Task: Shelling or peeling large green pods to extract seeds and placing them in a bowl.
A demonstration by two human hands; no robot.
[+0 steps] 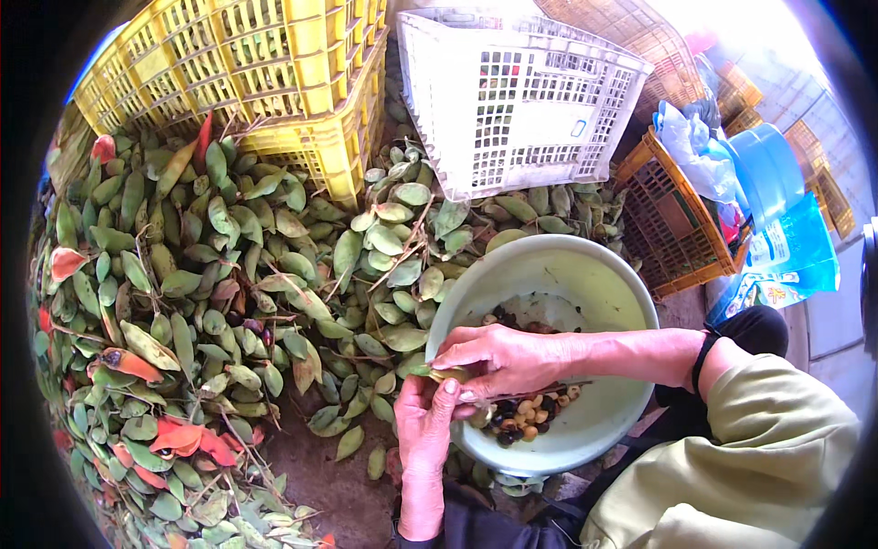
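Both of my hands meet over the left rim of a pale green basin (599, 274), working on one small green seed pod (448, 374). My left hand (426, 414) pinches it from below, thumb pointing up. My right hand (503, 360) reaches across the basin with its fingers closed around the pod's other side; part of the pod is hidden by the fingers. Inside the basin lie several round seeds (519, 419), some tan and some black, with darker bits behind my right hand. A large heap of green pods (219, 274) spreads over the ground to the left.
Stacked yellow crates (315, 137) stand at the far left, beside a white crate (540, 119). An orange-brown crate (677, 215) tilts at the right, near a blue tub (768, 169) and a blue bag (796, 256). Red opened pods (178, 436) lie in the heap.
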